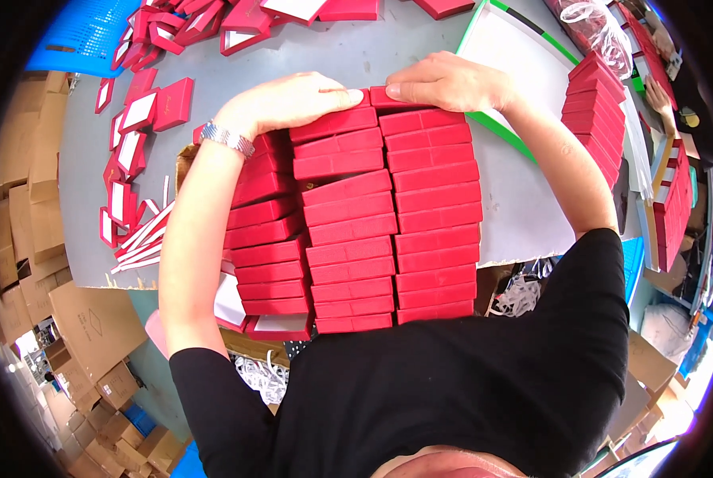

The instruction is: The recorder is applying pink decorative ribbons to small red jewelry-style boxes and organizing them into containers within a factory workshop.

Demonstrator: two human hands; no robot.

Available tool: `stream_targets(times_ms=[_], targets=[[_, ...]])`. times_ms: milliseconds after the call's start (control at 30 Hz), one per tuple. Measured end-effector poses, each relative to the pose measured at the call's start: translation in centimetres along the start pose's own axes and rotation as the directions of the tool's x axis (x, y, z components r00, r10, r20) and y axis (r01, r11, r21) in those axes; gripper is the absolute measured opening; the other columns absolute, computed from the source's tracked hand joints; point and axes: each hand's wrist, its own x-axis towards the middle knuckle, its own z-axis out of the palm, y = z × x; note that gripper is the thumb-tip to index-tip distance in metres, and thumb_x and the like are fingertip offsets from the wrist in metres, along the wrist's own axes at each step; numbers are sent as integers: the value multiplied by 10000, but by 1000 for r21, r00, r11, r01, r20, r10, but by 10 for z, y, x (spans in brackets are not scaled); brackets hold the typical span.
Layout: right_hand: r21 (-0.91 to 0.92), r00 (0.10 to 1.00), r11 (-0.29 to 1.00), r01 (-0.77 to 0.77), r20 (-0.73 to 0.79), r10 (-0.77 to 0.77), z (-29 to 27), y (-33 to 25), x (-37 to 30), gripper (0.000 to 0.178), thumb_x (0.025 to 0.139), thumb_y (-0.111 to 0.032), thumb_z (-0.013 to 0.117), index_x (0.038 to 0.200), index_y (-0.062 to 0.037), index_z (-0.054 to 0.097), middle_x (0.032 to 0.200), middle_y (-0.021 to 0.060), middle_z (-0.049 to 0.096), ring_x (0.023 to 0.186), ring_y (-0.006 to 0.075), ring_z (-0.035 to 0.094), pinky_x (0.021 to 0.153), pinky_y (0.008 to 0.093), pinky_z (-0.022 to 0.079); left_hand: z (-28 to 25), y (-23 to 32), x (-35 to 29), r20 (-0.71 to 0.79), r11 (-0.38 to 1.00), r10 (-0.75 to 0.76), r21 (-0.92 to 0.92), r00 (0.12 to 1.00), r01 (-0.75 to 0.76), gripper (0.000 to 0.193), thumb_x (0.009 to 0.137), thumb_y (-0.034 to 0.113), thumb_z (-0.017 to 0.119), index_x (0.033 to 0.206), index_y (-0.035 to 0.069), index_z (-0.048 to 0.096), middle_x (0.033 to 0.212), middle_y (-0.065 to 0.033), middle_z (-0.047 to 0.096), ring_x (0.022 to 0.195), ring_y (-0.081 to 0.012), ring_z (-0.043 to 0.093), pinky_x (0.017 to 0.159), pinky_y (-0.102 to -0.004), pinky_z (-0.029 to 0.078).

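Rows of small red boxes (352, 231) are packed side by side in front of me, running from the table's middle back toward my body. My left hand (293, 103), with a metal watch band at the wrist, curls over the far end of the middle row, its thumb on the last box. Beside it, my right hand (452, 82) grips the far end of the right row (436, 207), thumb on the end box. The fingertips of both hands are partly hidden behind the boxes. The left row (265, 239) sits less evenly, partly behind my left forearm.
Loose red boxes (139, 111) lie scattered at the far left, near a blue basket (86, 36). White strips (145, 239) lie by my left arm. A green-edged white tray (508, 56) and a red box stack (594, 119) stand right. Another person's hand (658, 95) shows far right.
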Motion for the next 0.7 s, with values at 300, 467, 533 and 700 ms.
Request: stream_targets(times_ms=[300,467,533,700], targets=[[13,983,991,133,-127,-130,8,-3,-8,386,970,-332,426,896,4,602,801,202,611,734,329,563,730,374,461,12,-3,-7,-43,996,90,-8,995,-90,541,961,507,429,1115,14,590,977,-61,642,884,-146,536,850,-279,434],[-263,844,933,247,-414,-341,16,-26,-18,193,869,-220,606,900,-34,650,825,143,646,826,298,619,746,360,488,13,-2,1,-3,999,30,-10,1000,-30,531,957,510,419,1185,64,598,1120,-83,643,1000,-176,563,911,-299,424],[-385,707,813,436,-412,-575,26,-51,-23,169,801,-190,670,907,-59,675,846,120,651,872,286,622,802,366,494,10,-19,4,58,991,115,-72,992,-111,517,954,515,410,1207,110,608,1144,-89,645,1040,-200,576,932,-309,420],[-341,721,756,558,-252,-646,58,-76,-7,190,790,-129,671,949,-26,663,951,100,621,935,265,607,852,362,492,11,-41,13,7,964,232,-134,973,-229,494,958,474,441,1177,66,612,1102,-78,653,992,-169,580,904,-301,434]])
